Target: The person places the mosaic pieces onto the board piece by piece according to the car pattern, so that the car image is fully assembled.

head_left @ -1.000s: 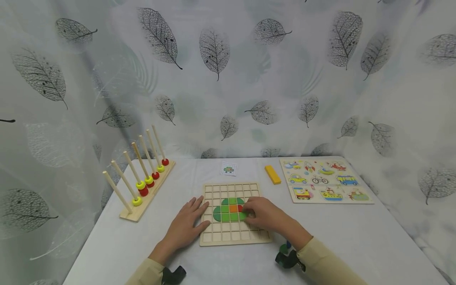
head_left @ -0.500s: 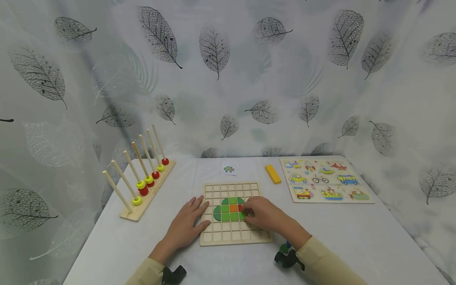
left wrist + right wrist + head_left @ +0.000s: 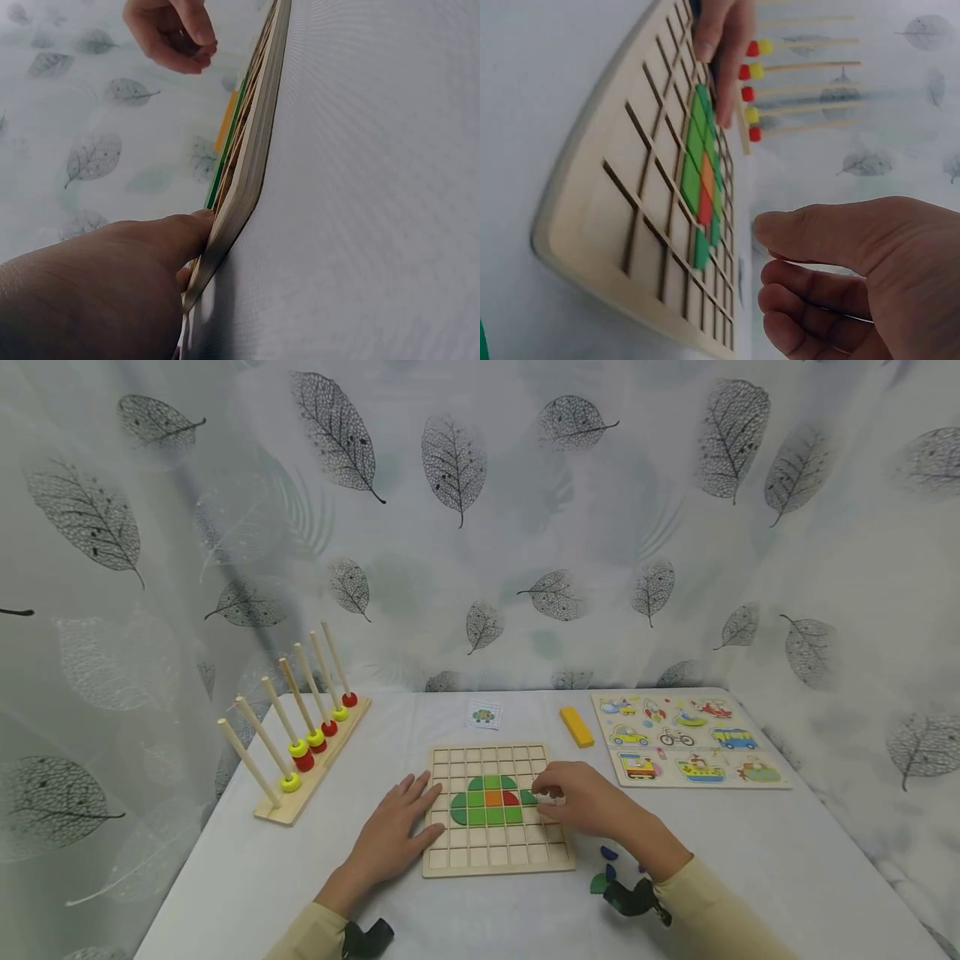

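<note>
The right hand (image 3: 592, 800), fingers curled and empty, hides the square wooden grid board's (image 3: 495, 860) right edge, having shifted rightward, uncovering a green tile (image 3: 528, 797). The left hand (image 3: 393, 839) rests flat, relaxed, on the board's left edge.

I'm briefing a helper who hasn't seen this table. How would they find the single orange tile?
Start at the wooden grid board in the middle of the table, between the left hand and the right hand. A patch of green tiles fills its centre. The orange tile is the only orange square inside that patch, left of a red piece.
</note>
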Demonstrator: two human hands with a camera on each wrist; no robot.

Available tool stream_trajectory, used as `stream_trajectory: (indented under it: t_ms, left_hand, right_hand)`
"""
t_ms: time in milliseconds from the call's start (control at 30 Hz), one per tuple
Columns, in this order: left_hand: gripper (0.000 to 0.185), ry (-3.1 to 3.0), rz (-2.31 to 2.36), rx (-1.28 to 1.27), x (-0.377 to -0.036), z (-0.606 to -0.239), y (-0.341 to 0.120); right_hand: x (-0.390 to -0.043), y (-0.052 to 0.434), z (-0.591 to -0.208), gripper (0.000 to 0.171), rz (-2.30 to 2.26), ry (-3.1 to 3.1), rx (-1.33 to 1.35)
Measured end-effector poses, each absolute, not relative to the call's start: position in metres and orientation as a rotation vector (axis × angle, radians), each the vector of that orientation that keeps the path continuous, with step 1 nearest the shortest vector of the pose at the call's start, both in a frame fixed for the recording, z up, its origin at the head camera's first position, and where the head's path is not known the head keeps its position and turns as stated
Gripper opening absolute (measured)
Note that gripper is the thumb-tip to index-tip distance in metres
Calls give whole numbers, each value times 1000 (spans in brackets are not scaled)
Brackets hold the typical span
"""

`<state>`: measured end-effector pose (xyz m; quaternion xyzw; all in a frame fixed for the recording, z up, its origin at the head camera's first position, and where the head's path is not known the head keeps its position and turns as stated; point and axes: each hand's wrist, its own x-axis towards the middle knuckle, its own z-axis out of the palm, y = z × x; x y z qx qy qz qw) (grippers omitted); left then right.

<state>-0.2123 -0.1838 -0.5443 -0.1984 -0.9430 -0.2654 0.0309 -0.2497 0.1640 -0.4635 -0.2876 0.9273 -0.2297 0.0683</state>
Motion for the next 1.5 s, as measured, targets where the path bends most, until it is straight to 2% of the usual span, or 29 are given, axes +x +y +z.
stream_trajectory:
  t_ms: [533,900,1233,1500]
  left_hand:
    - [68,-2885,-811,-617,-213,-547,-184]
    - [66,-2938,-759,-595,-212,-542,-181]
    - [67,-2939,-757,-593,-213,-544,-182]
    - [66,-2935,-772,-598,-214,-546,-183]
  right_hand:
    - [-222,234,-433,25,-603,2889,-769]
    - [-196,241,-451,24,-585,2825,-645]
    - [-178,234,-475,30,-607,2646,-766]
    - [-176,229,-485,27,-640,2624,-837]
